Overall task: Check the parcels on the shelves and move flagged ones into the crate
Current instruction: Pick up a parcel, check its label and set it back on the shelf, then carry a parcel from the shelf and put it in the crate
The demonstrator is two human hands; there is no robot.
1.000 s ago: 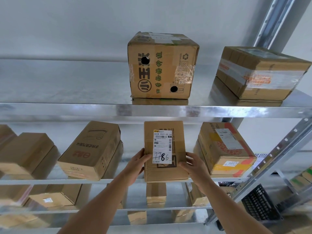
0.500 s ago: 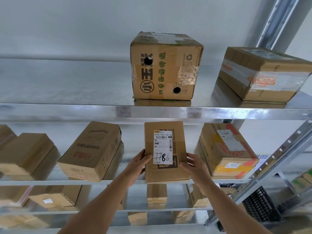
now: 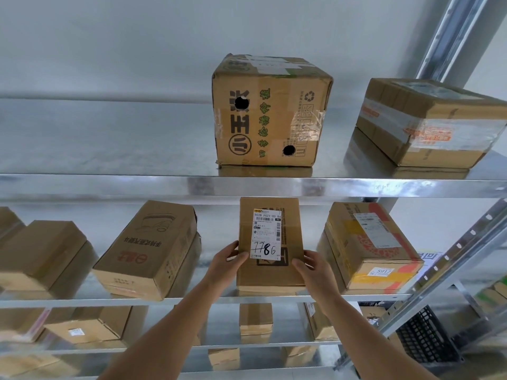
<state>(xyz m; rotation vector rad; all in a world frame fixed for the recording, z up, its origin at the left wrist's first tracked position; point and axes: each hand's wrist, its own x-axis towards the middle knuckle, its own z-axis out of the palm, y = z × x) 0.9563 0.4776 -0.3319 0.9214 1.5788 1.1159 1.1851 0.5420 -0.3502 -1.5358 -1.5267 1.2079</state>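
A flat brown parcel [image 3: 290, 231] with a white shipping label marked 7786 lies on the second metal shelf [image 3: 192, 299], straight ahead. My left hand [image 3: 223, 266] grips its lower left edge, thumb on the top face beside the label. My right hand [image 3: 312, 268] grips its lower right edge. A black plastic crate [image 3: 428, 341] stands on the floor at the lower right, partly hidden by the shelf post.
A cube box [image 3: 270, 111] and a taped box [image 3: 428, 122] sit on the top shelf. Beside the held parcel are a long box [image 3: 148, 248] on the left and a box numbered 5917 [image 3: 367, 248] on the right. More parcels fill the lower shelves.
The view shifted slightly. Both hands stay on the labelled parcel, which has barely moved.
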